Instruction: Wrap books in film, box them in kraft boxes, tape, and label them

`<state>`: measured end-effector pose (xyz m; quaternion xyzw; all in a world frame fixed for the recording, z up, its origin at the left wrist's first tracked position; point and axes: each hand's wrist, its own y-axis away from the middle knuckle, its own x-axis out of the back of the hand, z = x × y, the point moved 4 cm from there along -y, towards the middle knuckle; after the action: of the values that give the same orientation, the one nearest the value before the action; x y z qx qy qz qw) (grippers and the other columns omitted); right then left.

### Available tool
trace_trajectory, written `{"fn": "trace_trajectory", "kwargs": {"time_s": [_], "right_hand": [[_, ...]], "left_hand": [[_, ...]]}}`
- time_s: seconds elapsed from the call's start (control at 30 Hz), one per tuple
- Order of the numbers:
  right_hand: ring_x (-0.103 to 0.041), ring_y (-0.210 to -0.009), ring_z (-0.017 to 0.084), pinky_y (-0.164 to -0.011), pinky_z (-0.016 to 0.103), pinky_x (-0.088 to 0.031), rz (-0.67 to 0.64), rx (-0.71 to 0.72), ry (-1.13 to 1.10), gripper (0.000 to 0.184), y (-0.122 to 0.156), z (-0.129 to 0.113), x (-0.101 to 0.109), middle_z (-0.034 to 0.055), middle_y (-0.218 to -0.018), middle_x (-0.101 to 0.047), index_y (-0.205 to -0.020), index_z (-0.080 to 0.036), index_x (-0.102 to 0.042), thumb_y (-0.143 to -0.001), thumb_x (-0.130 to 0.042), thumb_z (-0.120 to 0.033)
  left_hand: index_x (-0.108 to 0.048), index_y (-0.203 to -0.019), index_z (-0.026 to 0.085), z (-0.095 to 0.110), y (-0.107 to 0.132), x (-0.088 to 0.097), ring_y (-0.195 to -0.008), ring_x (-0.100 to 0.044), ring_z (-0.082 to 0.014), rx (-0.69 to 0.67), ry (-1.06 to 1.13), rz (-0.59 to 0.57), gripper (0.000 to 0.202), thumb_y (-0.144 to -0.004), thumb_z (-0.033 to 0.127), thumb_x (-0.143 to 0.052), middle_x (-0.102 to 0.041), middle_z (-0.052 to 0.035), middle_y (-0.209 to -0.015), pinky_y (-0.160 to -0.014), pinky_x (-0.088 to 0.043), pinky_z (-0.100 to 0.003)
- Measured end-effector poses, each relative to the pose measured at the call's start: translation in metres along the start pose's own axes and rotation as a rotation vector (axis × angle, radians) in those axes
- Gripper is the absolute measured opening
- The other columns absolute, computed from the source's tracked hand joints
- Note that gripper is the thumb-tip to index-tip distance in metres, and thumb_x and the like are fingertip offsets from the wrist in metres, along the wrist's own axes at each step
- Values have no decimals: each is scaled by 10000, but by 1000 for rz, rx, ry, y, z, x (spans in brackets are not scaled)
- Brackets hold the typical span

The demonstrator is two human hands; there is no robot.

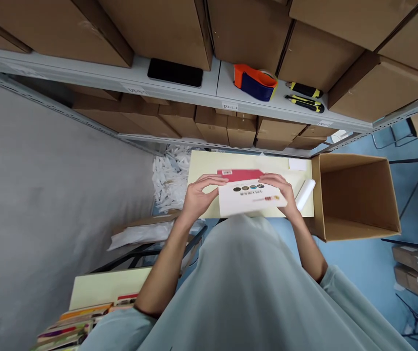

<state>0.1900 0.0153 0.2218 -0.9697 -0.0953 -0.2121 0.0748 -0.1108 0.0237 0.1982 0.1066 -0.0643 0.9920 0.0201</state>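
Note:
A white and red book [247, 192] with a barcode label and printed dots lies over a pale yellow tabletop [209, 165]. My left hand [199, 195] grips its left edge, fingers curled over the top. On the book's right side my right hand [280, 192] holds the edge, fingers curled on the cover. A white paper roll [305, 194] lies just right of my right hand.
An open, empty cardboard box [355, 195] stands to the right. The shelf above carries a black phone [175, 72], an orange tape dispenser [255, 82] and two yellow-black cutters [305, 96] among cardboard cartons. White plastic bags [170, 178] pile at left; stacked books [73, 329] lie lower left.

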Motion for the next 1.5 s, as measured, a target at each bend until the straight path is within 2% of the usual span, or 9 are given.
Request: {"fn": "trace_trajectory", "kwargs": {"time_s": [0.2, 0.33, 0.43, 0.57, 0.7, 0.93, 1.1, 1.3, 1.5], "right_hand": [[-670, -1497, 323, -1256, 594, -532, 140, 227, 97, 235, 13, -30, 3, 23, -1459, -817, -1264, -439, -889, -1117, -718, -374], [-733, -1356, 369, -1239, 628, -549, 133, 21, -12, 292, 12, -31, 3, 55, -1342, -860, -1321, -405, -866, -1067, -769, -509], [-762, -1220, 359, -1203, 607, -579, 191, -196, -125, 608, 9, -23, 3, 74, -1241, -870, -1561, -352, -726, -1004, -830, -574], [-751, -920, 262, -917, 483, -690, 111, -366, -316, 912, 0, -15, -5, 41, -1123, -849, -1783, -368, -437, -997, -821, -626], [-592, -633, 198, -570, 383, -586, 105, -422, -375, 946, -6, -13, -6, 18, -1005, -821, -1797, -399, -411, -981, -826, -641], [-624, -654, 207, -601, 352, -536, 26, -509, -347, 465, -11, -2, 1, 30, -790, -760, -1241, -241, -882, -1026, -680, -601], [-773, -735, 227, -614, 322, -571, -101, -534, -469, 496, -7, 3, -7, 88, -1047, -886, -1113, -235, -822, -892, -848, -679], [-528, -410, 133, -410, 290, -388, 15, -631, -435, 713, -8, 17, -30, 120, -707, -831, -698, -242, -640, -841, -793, -924], [-569, -439, 162, -446, 328, -451, 20, -688, -458, 745, -4, 17, -35, 175, -930, -897, -874, -237, -655, -894, -659, -982]], "left_hand": [[-858, -890, 290, 28, 1, 12, -1328, -797, -286, -269, -119, 154, 184, -1046, 308, -762, -897, -39, -1151, -1201, -617, -564], [-858, -886, 285, 29, 2, 19, -1171, -831, -307, -102, -91, 71, 213, -1010, 449, -803, -885, -59, -1058, -1121, -660, -544], [-860, -1143, 260, 18, 3, 23, -950, -820, -269, 105, -20, 45, 361, -917, 540, -896, -853, -58, -961, -987, -693, -460], [-634, -1604, 262, 9, 4, 21, -791, -748, -178, 225, 105, 19, 881, -843, 561, -964, -815, -40, -986, -861, -672, -340], [-839, -1305, 218, 11, 4, 19, -845, -745, -193, 242, 68, -26, 568, -888, 601, -891, -836, -98, -1108, -854, -666, -329], [-889, -1219, 167, 5, 0, 22, -940, -812, -261, 341, 236, -59, 519, -865, 546, -865, -860, -125, -1041, -877, -676, -376], [-841, -1069, 169, 1, -6, 20, -727, -816, -252, 411, 213, -68, 540, -811, 633, -940, -876, -143, -980, -569, -553, -303], [-743, -882, 190, -15, -10, 9, -470, -668, -166, 487, 196, -1, 556, -895, 738, -838, -790, -76, -689, -450, -425, -260], [-726, -977, 172, -23, -6, 11, -584, -768, -216, 500, 227, 52, 690, -948, 860, -696, -832, -130, -769, -485, -481, -258]]}}
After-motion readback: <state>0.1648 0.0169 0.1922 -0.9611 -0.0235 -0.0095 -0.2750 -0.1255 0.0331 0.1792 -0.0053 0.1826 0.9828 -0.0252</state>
